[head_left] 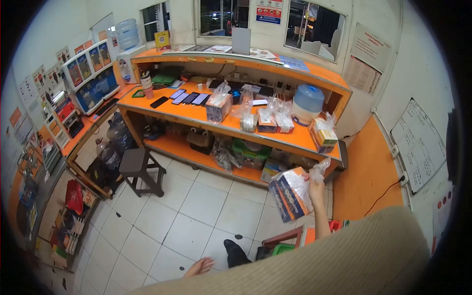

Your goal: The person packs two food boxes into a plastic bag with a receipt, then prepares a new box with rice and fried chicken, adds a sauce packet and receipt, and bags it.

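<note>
We find the right hand (316,189) closed on the plastic bag (320,169) around the blue-and-orange carton (291,195), tilted in front of the counter (275,139). The left hand (200,267) is loosely open, visibly empty. Sound handling requires gathered plastic, a firm grip and edge clearance.

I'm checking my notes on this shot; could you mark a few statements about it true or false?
1. The right hand holds a bagged box. True.
2. The left hand grips a phone. False: it is empty and open.
3. The stool is on the counter. False: the stool stands on the tiled floor.
4. Several phones lie on the orange counter. True.
5. The whiteboard is blank. False: it has writing on it.
</note>
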Action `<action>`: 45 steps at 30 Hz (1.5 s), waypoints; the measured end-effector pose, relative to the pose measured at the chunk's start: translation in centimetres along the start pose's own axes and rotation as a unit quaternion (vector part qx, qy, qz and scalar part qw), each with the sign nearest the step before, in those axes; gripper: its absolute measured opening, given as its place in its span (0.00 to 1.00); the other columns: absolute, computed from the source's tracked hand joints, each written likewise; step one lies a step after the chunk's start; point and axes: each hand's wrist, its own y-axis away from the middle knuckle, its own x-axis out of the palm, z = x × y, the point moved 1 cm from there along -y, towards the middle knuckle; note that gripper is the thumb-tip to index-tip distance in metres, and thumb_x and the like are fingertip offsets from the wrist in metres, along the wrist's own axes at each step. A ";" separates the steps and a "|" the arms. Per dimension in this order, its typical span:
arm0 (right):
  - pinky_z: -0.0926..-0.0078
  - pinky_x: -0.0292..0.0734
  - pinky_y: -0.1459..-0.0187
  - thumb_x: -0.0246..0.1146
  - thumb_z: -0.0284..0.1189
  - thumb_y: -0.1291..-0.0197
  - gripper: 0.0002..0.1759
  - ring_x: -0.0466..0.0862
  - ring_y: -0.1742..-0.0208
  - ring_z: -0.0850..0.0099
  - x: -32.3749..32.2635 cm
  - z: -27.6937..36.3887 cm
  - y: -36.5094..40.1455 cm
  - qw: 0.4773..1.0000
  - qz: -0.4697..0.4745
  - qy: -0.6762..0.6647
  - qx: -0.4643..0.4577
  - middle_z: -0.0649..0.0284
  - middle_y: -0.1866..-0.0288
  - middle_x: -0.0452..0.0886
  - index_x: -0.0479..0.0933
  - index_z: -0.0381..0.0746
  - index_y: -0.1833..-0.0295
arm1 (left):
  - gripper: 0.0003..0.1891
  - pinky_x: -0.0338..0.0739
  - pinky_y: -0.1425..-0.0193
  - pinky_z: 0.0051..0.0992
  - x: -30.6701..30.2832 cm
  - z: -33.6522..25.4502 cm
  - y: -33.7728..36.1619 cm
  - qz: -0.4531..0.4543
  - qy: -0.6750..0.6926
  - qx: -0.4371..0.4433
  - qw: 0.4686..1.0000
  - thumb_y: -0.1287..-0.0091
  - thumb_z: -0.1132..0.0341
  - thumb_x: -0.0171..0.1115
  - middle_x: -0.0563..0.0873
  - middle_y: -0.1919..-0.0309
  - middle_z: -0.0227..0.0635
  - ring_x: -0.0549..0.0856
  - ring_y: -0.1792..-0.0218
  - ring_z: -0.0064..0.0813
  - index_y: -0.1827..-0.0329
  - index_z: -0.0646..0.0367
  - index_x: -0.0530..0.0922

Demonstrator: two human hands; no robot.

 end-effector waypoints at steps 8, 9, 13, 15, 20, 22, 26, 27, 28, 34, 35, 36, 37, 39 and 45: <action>0.64 0.74 0.55 0.59 0.36 0.40 0.16 0.82 0.64 0.58 1.4 -13.3 -27.9 0.971 -0.047 0.233 -0.029 0.54 0.67 0.83 0.79 0.35 0.53 | 0.24 0.69 0.37 0.36 -10.1 -2.0 4.7 -0.361 -0.037 -0.092 0.927 0.27 0.51 0.44 0.74 0.38 0.38 0.74 0.38 0.35 0.37 0.59 0.67; 0.64 0.74 0.54 0.60 0.35 0.41 0.16 0.82 0.61 0.57 2.0 -13.1 -30.1 0.964 -0.145 0.217 -0.050 0.53 0.63 0.83 0.79 0.35 0.53 | 0.24 0.69 0.37 0.36 -9.8 -2.8 4.7 -0.368 -0.040 -0.088 0.925 0.27 0.51 0.44 0.74 0.38 0.38 0.75 0.39 0.35 0.37 0.59 0.67; 0.64 0.74 0.52 0.62 0.32 0.43 0.14 0.82 0.55 0.55 5.8 -8.6 -34.7 0.940 -0.277 0.159 -0.120 0.52 0.57 0.83 0.79 0.34 0.55 | 0.24 0.70 0.38 0.36 -8.4 -5.7 3.2 -0.364 -0.054 -0.050 0.929 0.27 0.51 0.45 0.75 0.40 0.38 0.76 0.40 0.35 0.38 0.59 0.68; 0.64 0.74 0.53 0.61 0.32 0.41 0.12 0.82 0.56 0.57 11.6 -5.8 -31.8 0.955 -0.259 0.041 -0.135 0.52 0.58 0.82 0.78 0.34 0.57 | 0.24 0.71 0.39 0.36 -7.7 -5.8 2.2 -0.343 -0.061 -0.032 0.937 0.27 0.51 0.45 0.76 0.40 0.38 0.76 0.41 0.35 0.38 0.59 0.69; 0.68 0.72 0.58 0.52 0.32 0.33 0.11 0.77 0.63 0.66 34.0 -6.2 -6.9 0.984 0.142 -0.107 -0.016 0.60 0.68 0.77 0.74 0.37 0.63 | 0.24 0.72 0.41 0.35 -6.0 -2.2 1.8 -0.312 -0.046 -0.010 0.949 0.28 0.51 0.46 0.77 0.42 0.39 0.78 0.43 0.35 0.39 0.59 0.70; 0.66 0.71 0.52 0.51 0.33 0.33 0.11 0.78 0.58 0.65 43.1 -9.4 13.2 0.830 0.534 0.003 0.159 0.56 0.63 0.79 0.75 0.38 0.58 | 0.24 0.73 0.41 0.35 -5.8 1.0 3.4 -0.320 -0.016 0.000 0.947 0.28 0.50 0.46 0.78 0.42 0.39 0.79 0.44 0.35 0.40 0.59 0.71; 0.67 0.70 0.44 0.50 0.33 0.36 0.15 0.79 0.51 0.62 40.3 -0.6 40.4 0.294 0.931 -0.013 -0.215 0.52 0.53 0.80 0.76 0.40 0.50 | 0.24 0.74 0.43 0.35 -6.2 12.1 8.3 -0.386 0.092 0.025 0.917 0.29 0.50 0.47 0.78 0.44 0.40 0.80 0.46 0.35 0.40 0.59 0.72; 0.66 0.71 0.45 0.50 0.33 0.37 0.15 0.79 0.51 0.62 39.4 1.4 44.5 0.218 0.948 -0.084 -0.218 0.52 0.53 0.80 0.77 0.40 0.50 | 0.24 0.74 0.43 0.35 -6.0 15.4 9.5 -0.409 0.125 0.027 0.903 0.29 0.50 0.47 0.79 0.44 0.40 0.80 0.47 0.35 0.41 0.59 0.72; 0.66 0.71 0.46 0.51 0.34 0.37 0.15 0.79 0.51 0.62 38.2 3.3 48.1 0.125 0.958 -0.147 -0.212 0.52 0.52 0.80 0.77 0.40 0.51 | 0.24 0.74 0.43 0.35 -5.9 18.8 10.5 -0.433 0.165 0.028 0.886 0.29 0.50 0.47 0.79 0.44 0.40 0.80 0.47 0.35 0.41 0.59 0.73; 0.62 0.75 0.50 0.55 0.36 0.39 0.15 0.81 0.50 0.59 39.5 19.7 59.5 -0.034 0.849 0.034 -0.526 0.53 0.51 0.81 0.78 0.38 0.54 | 0.19 0.78 0.62 0.34 -2.9 31.0 18.4 -0.738 0.262 0.127 0.608 0.35 0.51 0.55 0.85 0.65 0.38 0.85 0.66 0.30 0.53 0.57 0.78; 0.62 0.75 0.50 0.55 0.37 0.39 0.15 0.81 0.51 0.59 40.7 21.5 62.4 -0.037 0.844 0.026 -0.534 0.53 0.51 0.81 0.78 0.38 0.54 | 0.19 0.78 0.63 0.33 -1.4 32.2 18.7 -0.765 0.305 0.122 0.554 0.35 0.50 0.55 0.85 0.66 0.38 0.85 0.67 0.30 0.53 0.56 0.79; 0.62 0.75 0.50 0.55 0.37 0.39 0.15 0.81 0.51 0.59 42.0 23.1 65.5 -0.042 0.842 0.023 -0.537 0.53 0.51 0.81 0.78 0.38 0.54 | 0.20 0.78 0.64 0.33 -0.5 33.1 19.0 -0.785 0.337 0.115 0.506 0.36 0.49 0.55 0.85 0.68 0.38 0.84 0.68 0.29 0.54 0.56 0.79; 0.62 0.75 0.51 0.55 0.37 0.39 0.15 0.81 0.51 0.59 43.0 24.4 68.9 -0.048 0.838 0.025 -0.542 0.53 0.52 0.81 0.78 0.38 0.54 | 0.20 0.78 0.65 0.32 -0.7 33.4 19.6 -0.799 0.359 0.106 0.472 0.36 0.49 0.55 0.85 0.69 0.38 0.84 0.68 0.28 0.54 0.56 0.80; 0.61 0.75 0.51 0.55 0.37 0.39 0.15 0.81 0.51 0.58 45.0 26.2 75.4 -0.055 0.828 0.034 -0.556 0.53 0.52 0.82 0.78 0.39 0.54 | 0.20 0.78 0.65 0.33 0.1 33.8 20.3 -0.750 0.440 0.100 0.484 0.36 0.49 0.55 0.86 0.68 0.37 0.84 0.68 0.28 0.53 0.55 0.79; 0.61 0.76 0.52 0.55 0.38 0.40 0.15 0.81 0.52 0.57 49.8 30.8 93.6 -0.078 0.788 0.088 -0.604 0.53 0.54 0.82 0.78 0.40 0.55 | 0.20 0.78 0.64 0.32 -2.7 36.2 25.6 -0.662 0.559 0.113 0.486 0.36 0.49 0.55 0.86 0.66 0.37 0.85 0.65 0.28 0.52 0.56 0.79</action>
